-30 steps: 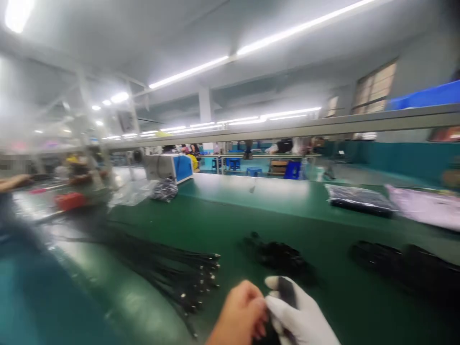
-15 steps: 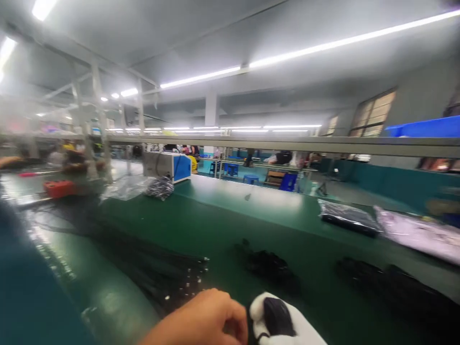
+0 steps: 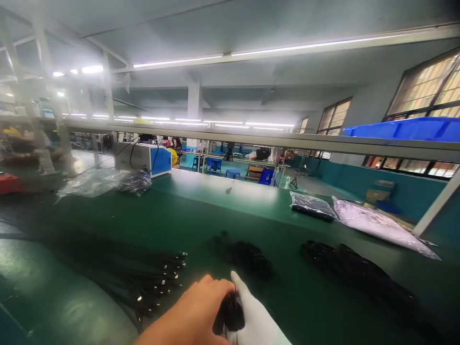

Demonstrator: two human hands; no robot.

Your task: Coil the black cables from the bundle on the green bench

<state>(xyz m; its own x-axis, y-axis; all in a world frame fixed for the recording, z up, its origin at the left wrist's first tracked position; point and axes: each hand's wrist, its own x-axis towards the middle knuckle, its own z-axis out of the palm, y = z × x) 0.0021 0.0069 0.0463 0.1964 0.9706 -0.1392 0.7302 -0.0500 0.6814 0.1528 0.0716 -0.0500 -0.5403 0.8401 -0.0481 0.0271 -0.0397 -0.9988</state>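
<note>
Your left hand [image 3: 196,314] bare, curled on black part [image 3: 230,314] | gloved right hand [image 3: 257,321] grasps it too, near bench [image 3: 215,211] edge | no readable writing

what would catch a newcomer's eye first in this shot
Probably the two hands at the bottom edge: a bare left hand and a white-gloved right hand meet around a small black bundle. Left of them, a fan of black cables with metal tips lies on the green bench. A bright blue bin sits on the upper rail, far right.
</note>
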